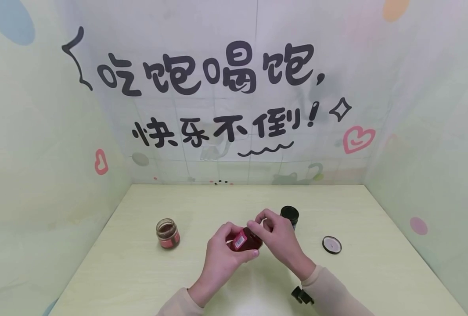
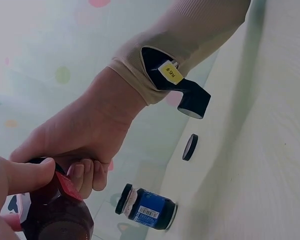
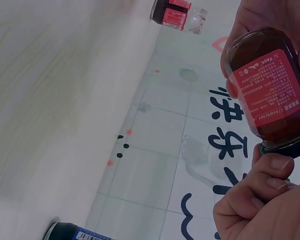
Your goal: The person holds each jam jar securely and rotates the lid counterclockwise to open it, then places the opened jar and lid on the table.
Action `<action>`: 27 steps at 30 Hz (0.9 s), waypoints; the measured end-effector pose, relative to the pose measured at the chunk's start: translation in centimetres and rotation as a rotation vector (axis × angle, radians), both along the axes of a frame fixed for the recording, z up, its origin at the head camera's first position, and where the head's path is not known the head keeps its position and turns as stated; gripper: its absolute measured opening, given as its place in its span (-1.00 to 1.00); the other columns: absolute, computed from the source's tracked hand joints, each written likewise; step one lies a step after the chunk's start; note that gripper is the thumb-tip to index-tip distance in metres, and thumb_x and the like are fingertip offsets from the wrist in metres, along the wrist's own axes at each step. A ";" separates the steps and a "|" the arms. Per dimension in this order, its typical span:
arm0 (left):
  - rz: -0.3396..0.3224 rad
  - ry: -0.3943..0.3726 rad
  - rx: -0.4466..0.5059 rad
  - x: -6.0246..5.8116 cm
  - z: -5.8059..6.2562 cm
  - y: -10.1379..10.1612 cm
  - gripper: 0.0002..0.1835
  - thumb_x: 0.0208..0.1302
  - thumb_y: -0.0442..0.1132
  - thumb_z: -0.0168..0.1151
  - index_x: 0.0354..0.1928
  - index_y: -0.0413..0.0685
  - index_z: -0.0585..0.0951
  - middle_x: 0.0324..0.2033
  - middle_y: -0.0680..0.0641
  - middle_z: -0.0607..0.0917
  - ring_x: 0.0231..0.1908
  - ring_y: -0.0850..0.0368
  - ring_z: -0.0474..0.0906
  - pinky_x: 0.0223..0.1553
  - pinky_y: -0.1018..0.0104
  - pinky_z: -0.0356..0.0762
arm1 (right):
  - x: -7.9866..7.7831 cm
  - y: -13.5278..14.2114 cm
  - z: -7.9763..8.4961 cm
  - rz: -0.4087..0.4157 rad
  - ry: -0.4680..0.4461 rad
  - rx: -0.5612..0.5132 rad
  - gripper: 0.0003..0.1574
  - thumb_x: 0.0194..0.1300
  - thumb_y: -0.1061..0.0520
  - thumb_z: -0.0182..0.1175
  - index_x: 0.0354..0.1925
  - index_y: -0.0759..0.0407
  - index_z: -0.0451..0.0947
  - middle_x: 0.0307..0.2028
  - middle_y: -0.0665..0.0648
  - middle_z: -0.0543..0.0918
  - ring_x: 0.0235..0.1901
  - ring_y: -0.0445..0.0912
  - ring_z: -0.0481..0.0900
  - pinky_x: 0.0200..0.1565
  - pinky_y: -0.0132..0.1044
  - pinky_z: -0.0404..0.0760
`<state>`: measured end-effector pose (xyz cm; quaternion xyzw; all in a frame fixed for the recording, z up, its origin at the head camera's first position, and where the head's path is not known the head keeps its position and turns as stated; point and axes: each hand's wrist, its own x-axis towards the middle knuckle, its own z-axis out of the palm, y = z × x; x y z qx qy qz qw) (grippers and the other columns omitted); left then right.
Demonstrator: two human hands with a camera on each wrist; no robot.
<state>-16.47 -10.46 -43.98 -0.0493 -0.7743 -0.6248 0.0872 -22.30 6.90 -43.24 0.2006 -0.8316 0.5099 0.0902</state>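
**Strawberry jar held between two hands above the table**

At the left of the table (image 1: 111, 272) stands an open jar (image 1: 168, 235), upright, with a red label, bare glass near its mouth and dark contents inside. To its right and a little nearer, the left hand (image 1: 220, 254) is wrapped around the strawberry jar (image 1: 246, 241), thumb on the near side. This jar is at the middle of the scene, raised off the table and tilted, its lid end toward the right hand (image 1: 279, 237). The right hand's fingers are curled around the jar's dark lid (image 3: 290, 149), which is seated on the glass.

Just beyond the right hand, on the far side, a blue-labelled jar (image 2: 152, 209) stands upright with its black cap (image 2: 123, 199) on; the hand hides part of it in the head view. A black wrist camera (image 1: 303, 295) sits at the right sleeve (image 1: 333, 292). Farther right, a loose lid (image 1: 332, 245) lies flat, pale inner side up.
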 end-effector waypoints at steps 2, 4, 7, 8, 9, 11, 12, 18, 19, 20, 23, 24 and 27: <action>0.003 -0.001 -0.005 0.0 0.0 0.0 -0.49 -0.15 -0.19 0.69 -0.17 0.15 0.56 -0.14 -0.02 0.64 -0.10 0.04 0.63 -0.26 0.30 0.69 | 0.0 0.1 0.0 0.010 -0.010 -0.010 -0.65 0.28 -0.37 0.28 -0.34 -0.19 0.56 -0.75 -0.05 0.28 -0.70 -0.19 0.22 -0.65 -0.33 0.20; 0.005 0.001 -0.008 0.1 0.0 0.0 -0.48 -0.16 -0.19 0.69 -0.17 0.15 0.56 -0.14 -0.01 0.64 -0.10 0.04 0.63 -0.26 0.31 0.69 | 0.0 0.1 0.0 0.023 -0.011 -0.019 -0.66 0.28 -0.36 0.29 -0.33 -0.20 0.57 -0.74 -0.04 0.28 -0.69 -0.19 0.22 -0.65 -0.33 0.20; 0.004 0.006 -0.008 0.1 0.1 0.0 -0.48 -0.16 -0.19 0.69 -0.18 0.16 0.56 -0.14 0.00 0.64 -0.10 0.05 0.63 -0.26 0.30 0.69 | -0.1 0.3 0.0 0.040 -0.008 -0.030 -0.70 0.29 -0.33 0.30 -0.31 -0.20 0.58 -0.74 -0.03 0.29 -0.69 -0.18 0.22 -0.64 -0.34 0.21; 0.004 0.009 -0.009 0.1 0.1 0.0 -0.48 -0.16 -0.20 0.69 -0.17 0.16 0.56 -0.15 0.00 0.64 -0.10 0.05 0.63 -0.25 0.30 0.69 | -0.1 0.3 0.0 0.046 -0.009 -0.034 -0.72 0.29 -0.30 0.31 -0.31 -0.20 0.58 -0.73 -0.02 0.29 -0.69 -0.17 0.23 -0.64 -0.34 0.21; 0.004 0.012 -0.009 0.1 0.1 -0.1 -0.48 -0.16 -0.20 0.69 -0.17 0.16 0.56 -0.15 0.00 0.64 -0.10 0.05 0.63 -0.25 0.30 0.69 | -0.1 0.4 0.0 0.050 -0.011 -0.036 -0.74 0.29 -0.28 0.33 -0.31 -0.19 0.59 -0.73 -0.02 0.29 -0.68 -0.17 0.23 -0.63 -0.34 0.21; 0.006 0.016 -0.013 0.1 0.2 -0.1 -0.48 -0.16 -0.20 0.69 -0.18 0.16 0.56 -0.15 0.01 0.64 -0.10 0.06 0.63 -0.24 0.31 0.69 | -0.1 0.4 0.0 0.055 -0.018 -0.038 -0.78 0.30 -0.21 0.35 -0.29 -0.18 0.59 -0.72 -0.01 0.30 -0.68 -0.17 0.24 -0.62 -0.35 0.22; 0.007 0.017 -0.015 0.2 0.2 -0.1 -0.48 -0.16 -0.20 0.69 -0.18 0.16 0.56 -0.15 0.01 0.64 -0.11 0.06 0.63 -0.24 0.31 0.69 | -0.1 0.4 0.0 0.054 -0.023 -0.036 -0.81 0.30 -0.18 0.37 -0.29 -0.17 0.60 -0.71 0.00 0.31 -0.67 -0.17 0.24 -0.62 -0.35 0.23; 0.009 0.024 -0.026 0.2 0.1 -0.1 -0.48 -0.16 -0.19 0.69 -0.18 0.17 0.55 -0.15 0.02 0.64 -0.12 0.07 0.63 -0.23 0.31 0.69 | 0.4 0.2 0.6 0.046 -0.038 -0.013 -0.90 0.32 0.02 0.37 -0.25 -0.10 0.61 -0.69 0.05 0.36 -0.65 -0.17 0.26 -0.59 -0.37 0.23; 0.010 0.026 -0.029 0.2 0.1 -0.1 -0.48 -0.16 -0.19 0.69 -0.18 0.18 0.55 -0.15 0.02 0.64 -0.12 0.07 0.63 -0.23 0.31 0.68 | 0.6 0.2 1.0 0.050 -0.037 -0.015 -0.91 0.32 0.04 0.37 -0.25 -0.09 0.62 -0.69 0.06 0.36 -0.65 -0.17 0.27 -0.59 -0.37 0.24; 0.010 0.027 -0.030 0.2 0.1 -0.1 -0.48 -0.16 -0.19 0.69 -0.18 0.18 0.55 -0.15 0.02 0.63 -0.11 0.06 0.63 -0.23 0.31 0.69 | 0.8 0.1 1.3 0.056 -0.036 -0.018 -0.92 0.32 0.05 0.37 -0.25 -0.08 0.62 -0.69 0.07 0.36 -0.65 -0.17 0.27 -0.58 -0.37 0.24; 0.013 0.033 -0.039 0.2 0.0 -0.1 -0.48 -0.16 -0.19 0.69 -0.19 0.18 0.55 -0.15 0.02 0.63 -0.10 0.05 0.62 -0.23 0.31 0.69 | 1.6 0.1 2.3 0.073 -0.034 -0.034 -0.92 0.32 0.07 0.36 -0.25 -0.05 0.62 -0.68 0.07 0.37 -0.64 -0.17 0.28 -0.58 -0.37 0.26; 0.014 0.035 -0.041 0.1 -0.1 -0.1 -0.48 -0.16 -0.19 0.69 -0.19 0.18 0.55 -0.14 0.02 0.63 -0.10 0.05 0.62 -0.23 0.31 0.69 | 1.8 0.0 2.6 0.077 -0.033 -0.038 -0.92 0.32 0.07 0.36 -0.25 -0.05 0.62 -0.68 0.06 0.37 -0.64 -0.17 0.28 -0.58 -0.37 0.26; 0.015 0.037 -0.040 0.1 -0.2 -0.2 -0.49 -0.16 -0.19 0.69 -0.19 0.18 0.55 -0.14 0.03 0.63 -0.09 0.05 0.62 -0.24 0.31 0.69 | 2.1 0.0 3.0 0.084 -0.027 -0.042 -0.92 0.32 0.06 0.36 -0.23 -0.05 0.63 -0.67 0.05 0.38 -0.64 -0.16 0.29 -0.58 -0.36 0.28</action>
